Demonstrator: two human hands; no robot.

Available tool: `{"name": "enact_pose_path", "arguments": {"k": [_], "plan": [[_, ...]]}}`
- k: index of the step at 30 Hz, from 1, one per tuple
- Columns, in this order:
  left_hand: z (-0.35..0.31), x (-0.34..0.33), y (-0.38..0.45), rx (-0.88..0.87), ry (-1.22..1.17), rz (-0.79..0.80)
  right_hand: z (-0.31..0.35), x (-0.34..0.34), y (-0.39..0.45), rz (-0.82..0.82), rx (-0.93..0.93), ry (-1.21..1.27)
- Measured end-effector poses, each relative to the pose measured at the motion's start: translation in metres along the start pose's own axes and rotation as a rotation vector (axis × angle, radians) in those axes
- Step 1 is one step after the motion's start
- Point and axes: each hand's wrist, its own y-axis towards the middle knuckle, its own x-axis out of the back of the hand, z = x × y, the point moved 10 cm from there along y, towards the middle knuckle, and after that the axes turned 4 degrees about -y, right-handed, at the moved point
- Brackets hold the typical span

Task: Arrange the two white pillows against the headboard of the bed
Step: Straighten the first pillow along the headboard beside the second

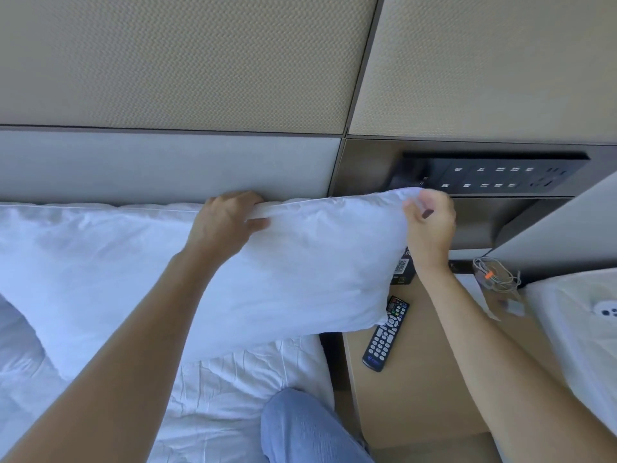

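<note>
A white pillow (310,269) stands propped on the bed against the grey padded headboard (160,165), its right end hanging past the mattress over the nightstand. My left hand (227,222) grips its top edge near the middle. My right hand (430,225) pinches its top right corner. A second white pillow (73,248) lies to the left along the headboard, partly behind the first; where one ends and the other begins is hard to tell.
A wooden nightstand (420,389) stands to the right of the bed with a black remote (385,335), a small black box (402,267) and a coiled cable (497,277). A black switch panel (494,177) sits on the wall above. Another bed (581,329) lies far right. My knee (300,429) rests on the sheet.
</note>
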Motion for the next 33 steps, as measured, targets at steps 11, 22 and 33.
{"name": "enact_pose_path", "arguments": {"k": [11, 22, 33], "plan": [[0.001, 0.011, 0.018, 0.15, 0.039, -0.162, -0.042, -0.015, 0.033, 0.126, -0.286, 0.517], [-0.046, -0.034, 0.03, 0.074, 0.073, -0.025, -0.104, -0.065, -0.059, 0.594, -0.484, 0.526], [-0.011, 0.002, 0.023, 0.101, -0.029, -0.027, -0.094, -0.025, -0.033, 0.186, -0.475, 0.357]]}}
